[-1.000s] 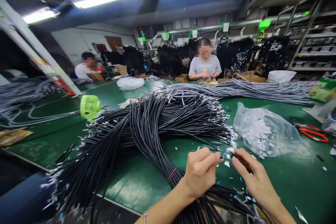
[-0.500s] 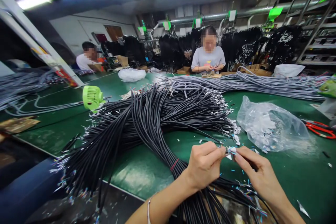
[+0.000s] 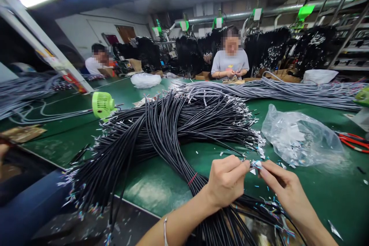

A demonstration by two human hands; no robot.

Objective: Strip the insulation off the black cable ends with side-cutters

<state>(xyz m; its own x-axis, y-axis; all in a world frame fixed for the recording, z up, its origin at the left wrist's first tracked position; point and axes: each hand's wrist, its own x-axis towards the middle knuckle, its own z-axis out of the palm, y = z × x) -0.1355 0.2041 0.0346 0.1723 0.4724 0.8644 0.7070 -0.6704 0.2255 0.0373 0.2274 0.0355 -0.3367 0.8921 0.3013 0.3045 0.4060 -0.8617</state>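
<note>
My left hand (image 3: 226,182) is closed in a pinch on the end of a cable, whose body is mostly hidden behind the fingers. Between both hands shows the stripped cable end (image 3: 255,163), with thin blue and white wires and a white scrap of wrapping. The thumb and forefinger of my right hand (image 3: 284,184) pinch its right side. Under my wrists runs a bundle of black cables (image 3: 180,161), bound with a red tie (image 3: 192,178). More cable ends with coloured wires (image 3: 271,211) lie below my hands.
A large heap of black cables (image 3: 129,142) covers the green table (image 3: 150,196). Grey cables (image 3: 302,92) lie behind it. To the right are a clear plastic bag of scraps (image 3: 300,138) and red-handled scissors (image 3: 354,142). A green fan (image 3: 103,104) stands left. A co-worker (image 3: 230,59) sits opposite.
The view has shifted very slightly. Both hands keep their pinch at the stripped cable end, with hardly any visible movement.
</note>
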